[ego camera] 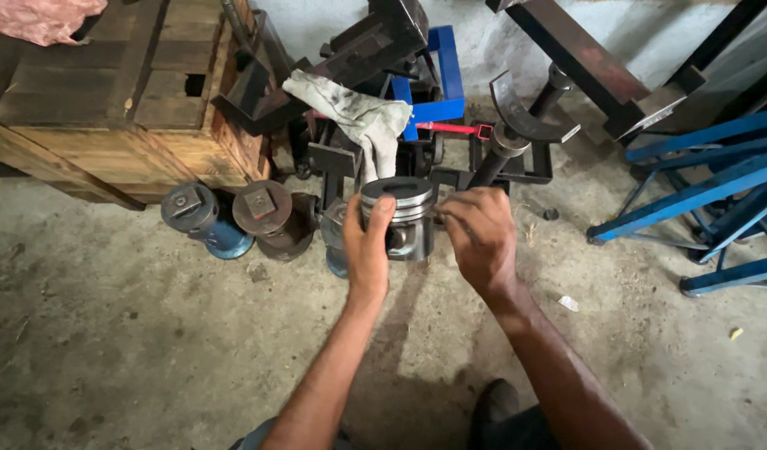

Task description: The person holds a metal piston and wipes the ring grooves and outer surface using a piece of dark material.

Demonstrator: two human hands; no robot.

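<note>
At the far left a wooden crate (pixel 125 100) stands on the concrete floor (pixel 133 333). Its slatted top is shut, so what it holds cannot be seen, and a pink cloth (pixel 37 18) on its corner is cut off by the frame edge. In front of it stand two short metal cylinders (pixel 225 212), one on a blue base, one rusty brown. A third blue piece is mostly hidden behind the left hand (pixel 368 250).

That left hand is closed around the side of a single grey piston (pixel 400 212), thumb up along its ringed crown, holding it upright just above the floor. The right hand (pixel 481 237) is pinched narrow at the piston's right side; what its fingertips grip is too small to make out.

Behind, a dirty white rag (pixel 358 112) drapes over dark steel brackets (pixel 350 58), with a blue frame (pixel 437 79) half concealed. At the right, blue steel stands (pixel 700 187) run out of view.
</note>
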